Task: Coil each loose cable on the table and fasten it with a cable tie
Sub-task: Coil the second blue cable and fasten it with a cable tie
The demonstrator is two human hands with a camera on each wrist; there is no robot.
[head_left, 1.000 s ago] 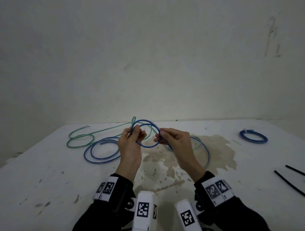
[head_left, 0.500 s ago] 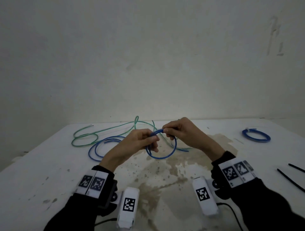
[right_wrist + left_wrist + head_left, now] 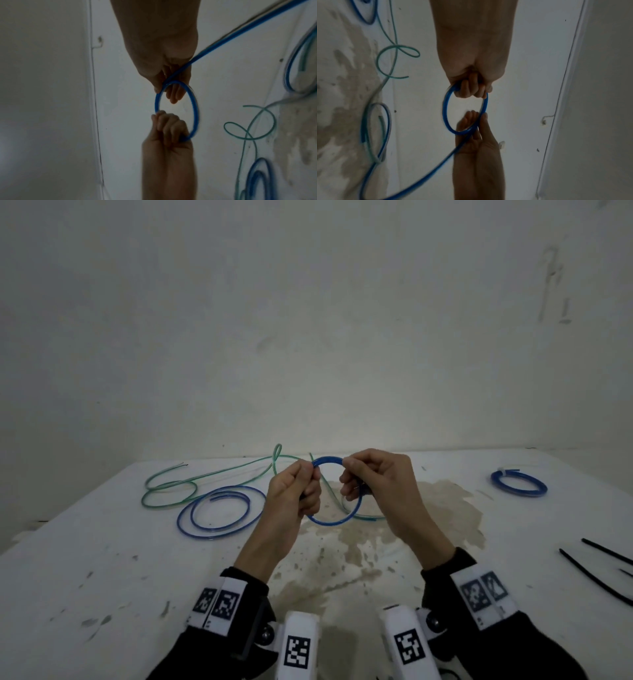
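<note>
A small blue cable coil (image 3: 334,520) hangs upright above the table between my hands. My left hand (image 3: 310,474) grips its left side with curled fingers, and my right hand (image 3: 349,470) pinches the top right. In the left wrist view the left hand (image 3: 471,90) holds the ring (image 3: 444,108) and the right hand (image 3: 475,120) is opposite. In the right wrist view the right hand (image 3: 173,88) holds the ring (image 3: 194,108), from which a blue tail (image 3: 240,33) runs off. A loose green cable (image 3: 171,491) and loose blue loops (image 3: 219,508) lie at the left.
A finished blue coil (image 3: 519,482) with a tie lies at the far right. Black cable ties (image 3: 596,570) lie near the right edge. The white table (image 3: 102,577) is stained brown in the middle and ends at a wall behind.
Both hands have worked round the coil and lifted it slightly. The blue tail that looped out to the right a second ago has been drawn in toward the ring.
</note>
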